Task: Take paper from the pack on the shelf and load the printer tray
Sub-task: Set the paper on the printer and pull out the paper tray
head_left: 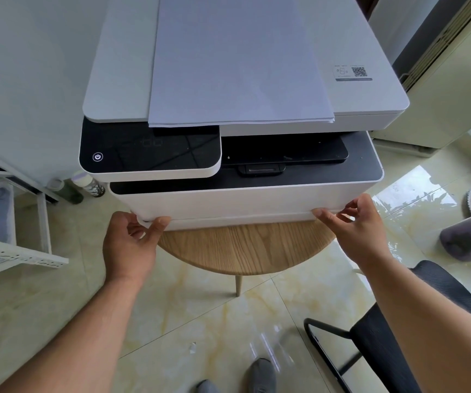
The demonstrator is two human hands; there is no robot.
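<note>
- Gripping, both hands at once: the left hand [132, 239] and the right hand [362, 228] sit at the two lower front corners of the printer [242, 199], thumbs on the front face, the other fingers [352, 207] curled round the ends of the paper tray [240, 222].
- Paper tray: a narrow white drawer front along the printer's bottom edge, its long axis running left to right, across the person's line of reach. It appears closed or barely drawn; no gap into it shows.
- Key relation: the tray lies directly between the two hands, each hand at one end, neither nearer than the other. Its travel, by judgement, is straight toward the person, at right angles to its long axis.
- Paper stack [237, 66]: loose white sheets lying flat on the scanner lid [115, 66], above and behind the hands, long axis pointing away from the person, near edge overhanging the control panel [149, 148].
- Tabletop [245, 251]: round, wooden, carrying the printer; its near edge shows below the tray, between the wrists.
- Stage, as judged: paper fetched and parked on the lid; tray not yet open, sheets not yet loaded.
- Risk, as judged: an uneven pull could skew the tray or drag the printer forward on the tabletop.
- Pack and shelf: not identifiable here.
</note>
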